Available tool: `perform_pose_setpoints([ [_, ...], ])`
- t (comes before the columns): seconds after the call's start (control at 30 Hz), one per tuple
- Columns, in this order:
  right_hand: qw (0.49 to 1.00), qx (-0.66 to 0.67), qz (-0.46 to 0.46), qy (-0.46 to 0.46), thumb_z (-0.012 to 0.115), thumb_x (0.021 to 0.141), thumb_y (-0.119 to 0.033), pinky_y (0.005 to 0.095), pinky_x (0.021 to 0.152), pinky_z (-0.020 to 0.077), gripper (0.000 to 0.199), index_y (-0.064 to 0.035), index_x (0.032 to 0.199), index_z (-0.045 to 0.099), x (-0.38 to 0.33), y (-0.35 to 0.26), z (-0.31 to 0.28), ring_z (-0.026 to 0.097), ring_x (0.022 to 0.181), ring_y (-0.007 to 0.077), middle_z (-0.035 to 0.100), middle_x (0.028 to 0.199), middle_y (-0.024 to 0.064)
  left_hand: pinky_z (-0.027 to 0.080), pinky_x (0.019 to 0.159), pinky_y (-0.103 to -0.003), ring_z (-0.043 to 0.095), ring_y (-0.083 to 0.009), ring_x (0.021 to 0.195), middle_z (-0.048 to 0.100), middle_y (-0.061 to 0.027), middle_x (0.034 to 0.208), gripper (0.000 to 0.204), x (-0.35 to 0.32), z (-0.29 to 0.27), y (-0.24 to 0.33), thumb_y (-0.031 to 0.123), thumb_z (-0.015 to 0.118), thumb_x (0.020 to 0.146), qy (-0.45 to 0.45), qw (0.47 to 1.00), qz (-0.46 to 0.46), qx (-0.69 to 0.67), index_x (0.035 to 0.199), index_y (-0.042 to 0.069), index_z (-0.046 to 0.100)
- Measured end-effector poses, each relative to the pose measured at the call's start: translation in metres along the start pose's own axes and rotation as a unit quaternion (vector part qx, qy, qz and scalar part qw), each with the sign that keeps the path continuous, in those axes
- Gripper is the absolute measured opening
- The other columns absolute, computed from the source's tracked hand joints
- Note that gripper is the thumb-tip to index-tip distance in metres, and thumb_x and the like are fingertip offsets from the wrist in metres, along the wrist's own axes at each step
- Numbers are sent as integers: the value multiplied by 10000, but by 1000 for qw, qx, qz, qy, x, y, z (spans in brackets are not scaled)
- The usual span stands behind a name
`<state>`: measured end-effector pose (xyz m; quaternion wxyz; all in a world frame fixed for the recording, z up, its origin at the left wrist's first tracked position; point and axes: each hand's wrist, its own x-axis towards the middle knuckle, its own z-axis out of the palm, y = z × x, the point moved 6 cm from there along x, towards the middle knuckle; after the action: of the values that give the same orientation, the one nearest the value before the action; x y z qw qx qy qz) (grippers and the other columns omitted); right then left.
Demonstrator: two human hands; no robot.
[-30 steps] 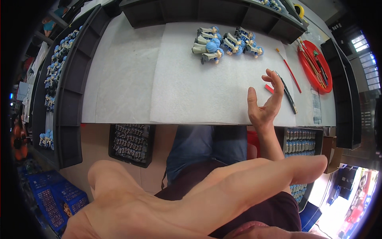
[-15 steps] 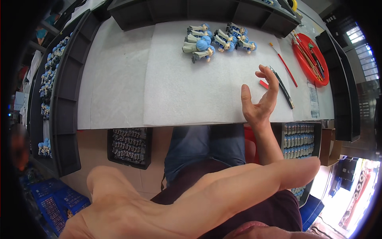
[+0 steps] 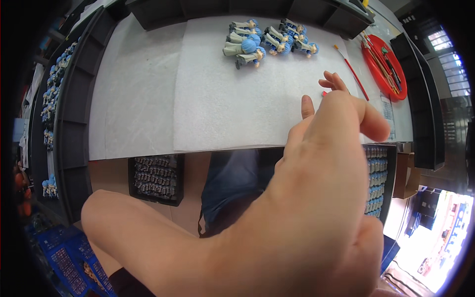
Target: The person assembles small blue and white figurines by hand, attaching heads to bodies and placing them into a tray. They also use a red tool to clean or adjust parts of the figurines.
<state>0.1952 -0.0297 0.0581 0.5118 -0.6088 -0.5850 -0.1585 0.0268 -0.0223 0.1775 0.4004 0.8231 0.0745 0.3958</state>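
My left hand point(image 3: 326, 163) is raised close to the camera, its back toward me. One bent finger points right, apart from the thumb, and I see nothing held; its other fingers are largely hidden. Behind it, partly covered, my right hand point(image 3: 332, 80) is over the white foam sheet point(image 3: 213, 109), thumb and fingers apart, holding nothing visible. A small red piece point(image 3: 324, 93) shows beside its fingers. Beyond the hands, several small blue-haired figurines point(image 3: 250, 45) lie in a group on the sheet. A red-handled paintbrush point(image 3: 354, 73) lies to the right.
A red oval tray point(image 3: 403, 91) with brushes and tools stands at the right. Black divided trays point(image 3: 74, 123) line the left and far edges. Below the table edge are a tray of small dark parts point(image 3: 156, 178) and a tray of blue-topped figures point(image 3: 377, 173).
My left hand has swung up and right, now covering much of my right hand and the dark slim tool beside it. The view has shifted slightly; the figurines look unmoved on the sheet.
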Motion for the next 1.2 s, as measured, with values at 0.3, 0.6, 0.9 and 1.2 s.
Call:
perform_pose_setpoints([
  [0.3, 999, 36, -8, 27, 678, 640, 2, 353, 887, 345, 666, 9, 1249, 412, 8, 3, -2, 548, 924, 231, 515, 1157, 140, 179, 1046, -504, 171, -377, 1358, 157, -268, 1450, 698, 17, 11, -6, 365, 702, 584, 28, 999, -2, -32, 1154, 35, 468],
  [0.6, 999, 41, 0, 6, 669, 653, -25, 359, 908, 315, 644, -3, 1246, 419, 2, -4, -4, 530, 951, 237, 509, 1143, 137, 177, 1047, -505, 172, -376, 1358, 161, -268, 1449, 710, 20, 16, -6, 351, 694, 582, 26, 999, -2, -38, 1168, 33, 451],
  [0.9, 999, 37, 11, 13, 670, 653, -25, 351, 906, 306, 672, -29, 1269, 404, 7, 3, 2, 538, 940, 215, 496, 1161, 131, 176, 1048, -506, 173, -375, 1359, 164, -268, 1448, 721, 32, 18, -15, 337, 686, 579, 38, 998, -4, -41, 1183, 31, 435],
  [1.2, 999, -14, -10, 45, 679, 643, -28, 371, 896, 322, 650, -4, 1242, 427, 2, 9, -11, 530, 985, 243, 514, 1155, 129, 174, 1049, -508, 174, -375, 1359, 168, -269, 1447, 734, 30, 24, -11, 322, 678, 577, 17, 998, -13, -60, 1197, 29, 418],
])
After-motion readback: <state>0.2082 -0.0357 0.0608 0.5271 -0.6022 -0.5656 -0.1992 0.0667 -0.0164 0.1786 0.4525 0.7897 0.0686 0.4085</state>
